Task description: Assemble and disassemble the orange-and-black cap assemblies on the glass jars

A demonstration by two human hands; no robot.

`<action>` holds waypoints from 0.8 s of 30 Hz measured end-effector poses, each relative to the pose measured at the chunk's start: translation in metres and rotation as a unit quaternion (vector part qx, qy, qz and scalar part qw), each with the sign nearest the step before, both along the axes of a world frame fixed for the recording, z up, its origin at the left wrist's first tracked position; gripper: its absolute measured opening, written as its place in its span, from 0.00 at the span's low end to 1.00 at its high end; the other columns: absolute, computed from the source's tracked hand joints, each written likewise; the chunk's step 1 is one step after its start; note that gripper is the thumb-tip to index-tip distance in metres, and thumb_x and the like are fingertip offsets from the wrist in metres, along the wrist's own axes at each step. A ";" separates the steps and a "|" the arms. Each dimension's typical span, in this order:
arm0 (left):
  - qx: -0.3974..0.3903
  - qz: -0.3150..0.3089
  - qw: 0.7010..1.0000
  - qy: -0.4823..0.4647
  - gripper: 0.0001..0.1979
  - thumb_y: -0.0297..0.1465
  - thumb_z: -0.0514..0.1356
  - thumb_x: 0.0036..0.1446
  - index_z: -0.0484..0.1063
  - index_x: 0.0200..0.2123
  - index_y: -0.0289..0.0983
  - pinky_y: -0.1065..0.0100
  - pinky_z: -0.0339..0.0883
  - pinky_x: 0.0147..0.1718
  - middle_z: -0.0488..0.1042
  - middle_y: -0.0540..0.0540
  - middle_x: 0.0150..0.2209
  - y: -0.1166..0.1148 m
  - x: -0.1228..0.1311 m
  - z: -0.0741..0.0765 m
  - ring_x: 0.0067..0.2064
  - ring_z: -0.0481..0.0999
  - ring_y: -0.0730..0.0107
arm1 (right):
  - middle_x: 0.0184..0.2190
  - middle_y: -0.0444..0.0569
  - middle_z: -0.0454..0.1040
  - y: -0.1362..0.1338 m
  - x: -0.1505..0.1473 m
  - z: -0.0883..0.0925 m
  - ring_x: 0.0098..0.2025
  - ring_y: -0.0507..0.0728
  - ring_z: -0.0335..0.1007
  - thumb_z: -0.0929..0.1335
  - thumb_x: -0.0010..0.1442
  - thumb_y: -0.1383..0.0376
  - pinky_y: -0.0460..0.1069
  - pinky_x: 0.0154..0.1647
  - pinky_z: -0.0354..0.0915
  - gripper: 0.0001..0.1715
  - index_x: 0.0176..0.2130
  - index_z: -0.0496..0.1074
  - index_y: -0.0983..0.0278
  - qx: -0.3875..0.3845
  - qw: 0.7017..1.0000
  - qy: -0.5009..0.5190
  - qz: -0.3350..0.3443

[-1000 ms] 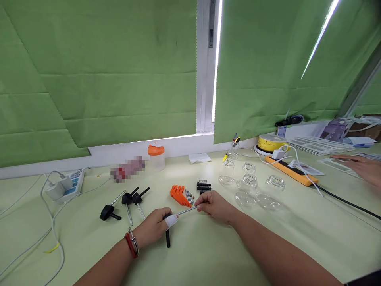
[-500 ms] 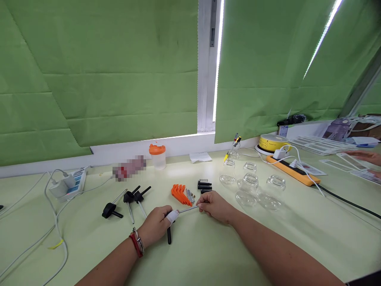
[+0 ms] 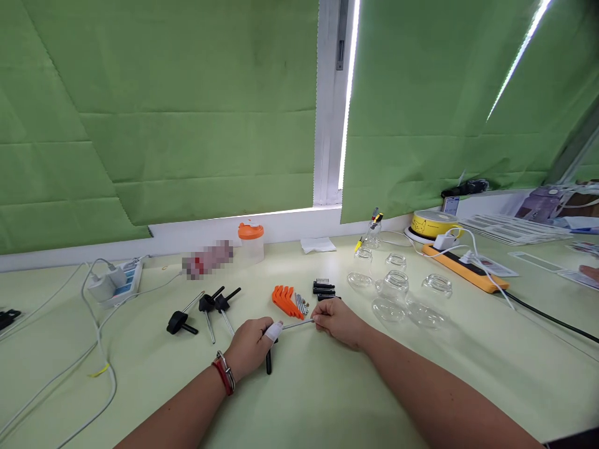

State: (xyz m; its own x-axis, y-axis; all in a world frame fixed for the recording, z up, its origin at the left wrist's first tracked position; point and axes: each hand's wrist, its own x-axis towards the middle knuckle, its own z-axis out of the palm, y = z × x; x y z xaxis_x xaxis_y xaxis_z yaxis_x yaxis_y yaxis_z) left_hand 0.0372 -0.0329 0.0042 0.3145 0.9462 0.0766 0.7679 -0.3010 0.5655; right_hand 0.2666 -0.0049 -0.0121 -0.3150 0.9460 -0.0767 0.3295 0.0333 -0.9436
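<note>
My left hand (image 3: 255,348), with white tape around the thumb, is closed on the black part of a black-handled metal rod (image 3: 298,324). The black handle (image 3: 268,362) sticks out below the fingers. At the rod's far end, my right hand (image 3: 337,321) pinches the tip between thumb and fingers. Left of my hands lie three similar black-and-metal pieces, one of them a rod with a black knob (image 3: 178,322). Just beyond the hands are orange curved parts (image 3: 286,302), small metal pins (image 3: 301,304) and black pieces with a spring (image 3: 324,289).
Several clear glass jars (image 3: 395,285) stand to the right, before an orange power strip (image 3: 465,268). A cup with an orange lid (image 3: 251,240) is at the back. White cables (image 3: 110,374) run across the left side. Another person's hand (image 3: 589,272) shows at the right edge.
The view has shifted slightly, so the scene sits a little further right. Both hands keep their hold on the rod. The other person's hand has mostly left the view.
</note>
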 end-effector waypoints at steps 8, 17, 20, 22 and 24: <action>0.004 -0.009 1.000 0.001 0.22 0.46 0.42 0.59 0.57 0.21 0.38 0.70 0.46 0.23 0.58 0.53 0.19 0.000 0.000 0.000 0.23 0.56 0.72 | 0.19 0.42 0.66 0.000 -0.003 0.000 0.21 0.48 0.57 0.64 0.52 0.63 0.44 0.23 0.52 0.09 0.24 0.64 0.65 -0.018 1.000 0.010 -0.005; 0.011 -0.033 0.999 -0.019 0.21 0.44 0.43 0.59 0.59 0.21 0.38 0.71 0.49 0.24 0.58 0.52 0.19 0.000 -0.001 0.002 0.23 0.56 0.72 | 0.20 0.42 0.64 -0.002 -0.001 0.002 0.23 0.48 0.58 0.64 0.54 0.59 0.44 0.25 0.54 0.15 0.22 0.60 0.65 -0.030 0.997 0.057 0.051; 0.011 -0.031 0.999 -0.022 0.20 0.44 0.43 0.59 0.59 0.21 0.38 0.71 0.50 0.24 0.60 0.52 0.20 0.000 -0.001 0.001 0.23 0.57 0.72 | 0.21 0.42 0.63 -0.002 -0.001 0.002 0.24 0.48 0.59 0.65 0.53 0.57 0.44 0.27 0.56 0.16 0.22 0.60 0.64 -0.026 0.996 0.061 0.059; 0.010 -0.031 0.999 -0.023 0.20 0.43 0.43 0.59 0.60 0.22 0.37 0.71 0.50 0.24 0.61 0.52 0.20 0.001 -0.002 0.001 0.23 0.58 0.72 | 0.21 0.42 0.64 -0.002 -0.001 0.003 0.24 0.48 0.58 0.65 0.54 0.56 0.44 0.26 0.55 0.17 0.23 0.60 0.65 -0.023 0.996 0.058 0.060; 0.010 -0.032 0.999 -0.026 0.20 0.44 0.43 0.59 0.60 0.22 0.37 0.71 0.50 0.24 0.61 0.52 0.20 0.002 -0.002 0.001 0.23 0.58 0.72 | 0.21 0.42 0.64 -0.002 0.001 0.006 0.22 0.47 0.56 0.64 0.55 0.54 0.43 0.23 0.53 0.17 0.25 0.63 0.65 -0.027 0.996 0.055 0.064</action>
State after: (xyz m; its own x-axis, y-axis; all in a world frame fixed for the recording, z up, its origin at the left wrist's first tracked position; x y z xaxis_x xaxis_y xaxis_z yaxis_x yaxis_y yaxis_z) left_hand 0.0348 -0.0312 0.0054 0.3693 0.9224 0.1129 0.7166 -0.3600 0.5974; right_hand 0.2676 -0.0065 -0.0062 -0.4413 0.8933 -0.0849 0.2213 0.0167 -0.9751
